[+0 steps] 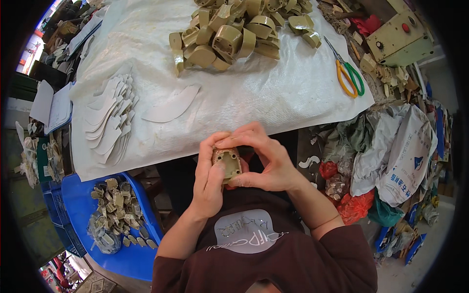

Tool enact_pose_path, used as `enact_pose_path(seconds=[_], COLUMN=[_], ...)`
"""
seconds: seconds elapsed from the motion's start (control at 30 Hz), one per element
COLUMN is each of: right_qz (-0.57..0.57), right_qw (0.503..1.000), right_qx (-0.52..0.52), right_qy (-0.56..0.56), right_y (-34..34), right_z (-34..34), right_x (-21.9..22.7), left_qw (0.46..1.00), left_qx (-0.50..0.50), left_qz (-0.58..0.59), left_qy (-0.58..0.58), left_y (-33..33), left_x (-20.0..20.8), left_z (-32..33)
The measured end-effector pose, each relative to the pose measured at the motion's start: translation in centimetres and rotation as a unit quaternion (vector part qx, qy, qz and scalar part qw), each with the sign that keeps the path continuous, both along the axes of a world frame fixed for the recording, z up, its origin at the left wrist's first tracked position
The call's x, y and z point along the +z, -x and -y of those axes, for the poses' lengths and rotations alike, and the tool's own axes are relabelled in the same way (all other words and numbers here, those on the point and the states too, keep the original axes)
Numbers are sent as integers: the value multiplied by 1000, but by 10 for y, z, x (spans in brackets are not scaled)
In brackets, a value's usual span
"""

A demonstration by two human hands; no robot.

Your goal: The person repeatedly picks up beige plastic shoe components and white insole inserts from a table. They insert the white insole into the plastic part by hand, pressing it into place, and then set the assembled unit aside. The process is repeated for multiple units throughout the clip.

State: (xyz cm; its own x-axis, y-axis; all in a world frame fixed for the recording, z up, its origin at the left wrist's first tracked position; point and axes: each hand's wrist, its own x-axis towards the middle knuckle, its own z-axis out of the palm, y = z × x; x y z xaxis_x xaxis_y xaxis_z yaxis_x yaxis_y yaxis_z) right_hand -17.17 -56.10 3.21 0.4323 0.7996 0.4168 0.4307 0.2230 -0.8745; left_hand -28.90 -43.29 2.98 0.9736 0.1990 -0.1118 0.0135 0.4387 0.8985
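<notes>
1. Both hands meet just off the near edge of the surface (pixel 273 93), above the person's lap, around one olive-tan heel block (pixel 227 163)
2. The left hand (pixel 209 178) wraps the block from the left; its fingers (pixel 213 146) are pressed together along the block's side and top, the thumb low against it
3. The right hand (pixel 268 161) closes from the right; its fingers (pixel 239 139) curl over the top and pinch the block, the thumb under its lower edge
4. The block's flat face, with small holes in it, is turned up toward the camera
5. A pile of like heel blocks (pixel 234 34) lies at the far edge of the surface, well apart from the hands
6. White curved cutouts (pixel 110 119) are stacked near the left edge, with one single cutout (pixel 172 105) beside them
7. Scissors (pixel 348 73) with yellow and green handles lie by the right edge
8. A blue crate (pixel 83 195) of scraps sits below, left of the person
</notes>
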Motion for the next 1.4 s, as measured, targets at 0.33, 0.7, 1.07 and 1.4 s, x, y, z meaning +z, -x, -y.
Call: enact_pose_path(seconds=[0.33, 0.7, 1.07, 1.4], right_qz=[-360, -185, -167, 101], right_qw=[925, 980, 982, 979], right_qx=[106, 28, -48, -163], right_qy=[54, -63, -75, 63], right_y=[-6, 31, 34, 6], right_z=[-19, -18, -22, -11], right_x=[7, -18, -23, 15], left_qw=[989, 966, 982, 929], left_qx=[61, 204, 177, 91], left_qz=[96, 61, 64, 125], left_qy=[-95, -145, 34, -336], left_y=[-7, -8, -11, -5], left_x=[9, -1, -5, -4], left_z=[18, 16, 21, -3])
